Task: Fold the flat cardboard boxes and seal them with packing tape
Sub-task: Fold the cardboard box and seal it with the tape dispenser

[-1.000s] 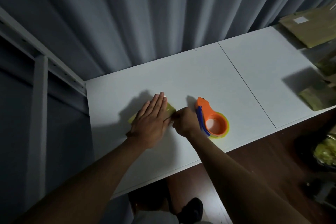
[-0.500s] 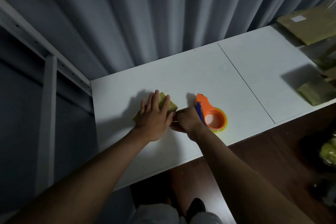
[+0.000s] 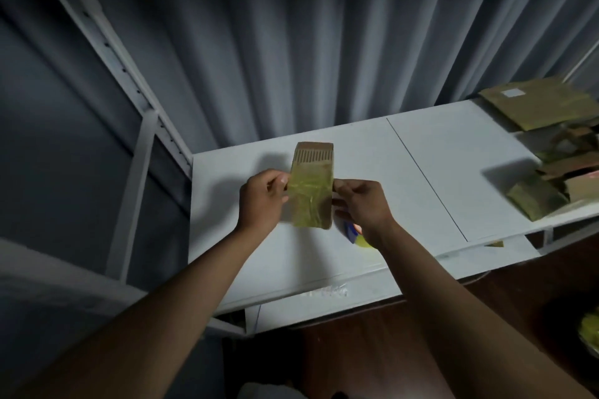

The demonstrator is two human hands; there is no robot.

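Note:
A small folded cardboard box point(image 3: 312, 185), wrapped in yellowish tape over its lower part, is held up above the white table point(image 3: 421, 165). My left hand point(image 3: 261, 201) grips its left side and my right hand point(image 3: 363, 204) grips its right side. The box's corrugated end faces away and up. The tape dispenser point(image 3: 355, 235) lies on the table under my right wrist; only a blue and yellow sliver of it shows.
Flat cardboard sheets point(image 3: 538, 104) and several folded boxes point(image 3: 538, 197) are piled at the table's right end. A white metal shelf frame point(image 3: 139, 107) stands to the left, grey curtain behind. Dark wooden floor lies below the table's front edge.
The box was pressed flat on the table under my left hand, with my right hand beside the dispenser. Now both hands have lifted it off the table, and the view has tilted upward.

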